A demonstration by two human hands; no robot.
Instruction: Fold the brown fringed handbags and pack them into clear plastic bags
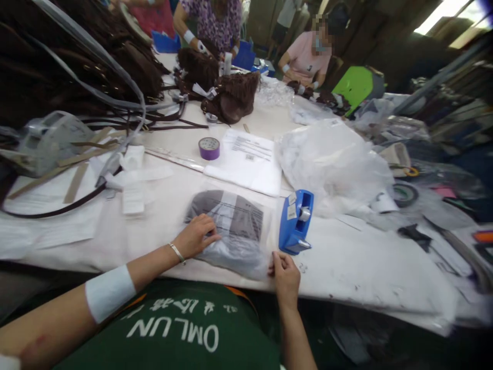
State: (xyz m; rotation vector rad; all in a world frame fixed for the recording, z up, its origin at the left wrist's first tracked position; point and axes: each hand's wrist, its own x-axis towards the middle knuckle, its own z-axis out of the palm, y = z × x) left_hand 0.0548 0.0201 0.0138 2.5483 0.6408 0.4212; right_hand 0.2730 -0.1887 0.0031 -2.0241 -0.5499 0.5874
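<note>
A clear plastic bag with a dark grey, round-topped item and a pale strip inside lies flat at the table's front edge. My left hand rests on the bag's left side, its fingers bent and the thumb apart from them. At the bag's lower right corner, my right hand has its thumb and forefinger pressed together. Whatever sits between those fingertips is too small to make out. Just above the right hand stands a blue tape dispenser with a roll of tape in it.
Behind the bag lie white printed sheets and a purple tape roll. Crumpled clear plastic spreads at the right. Brown fringed bags and straps lie farther back. A clear tape dispenser stands left. Several people work across the table.
</note>
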